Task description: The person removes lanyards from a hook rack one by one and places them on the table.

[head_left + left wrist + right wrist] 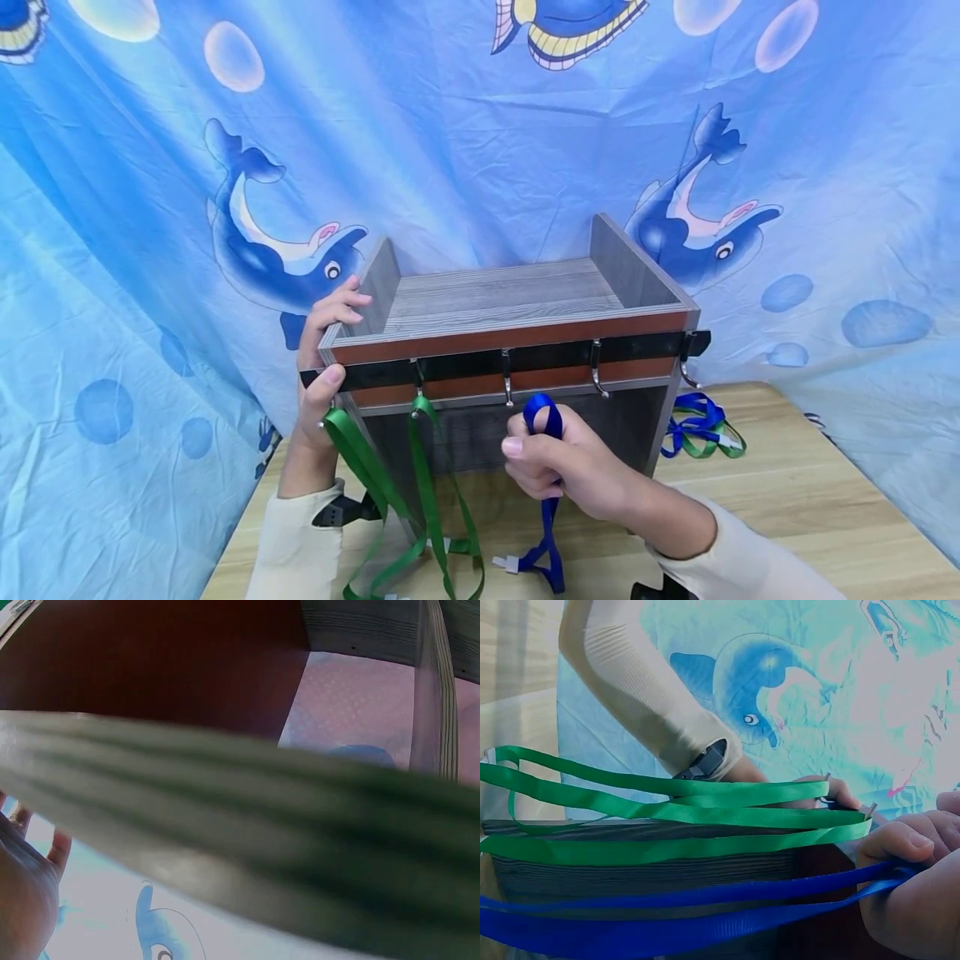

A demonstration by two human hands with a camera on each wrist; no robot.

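Observation:
A grey wooden shelf unit (498, 296) has a black rail (465, 364) with several metal hooks across its front. My left hand (313, 406) holds its left front corner, thumb on the rail's end and fingers by the side panel. My right hand (562, 458) grips a blue lanyard (548, 525); its top loop stands above the fist, just below and right of the middle hook (507, 379). In the right wrist view the blue straps (705, 926) trail from the fist. One green lanyard (367, 467) hangs from the leftmost hook, another green lanyard (422, 454) from the hook beside it.
Right of the unit, a pile of blue and green lanyards (701, 429) lies on the wooden table (817, 492). A blue dolphin-print cloth (480, 167) hangs behind. In the left wrist view a blurred panel edge (225, 817) covers much of the picture.

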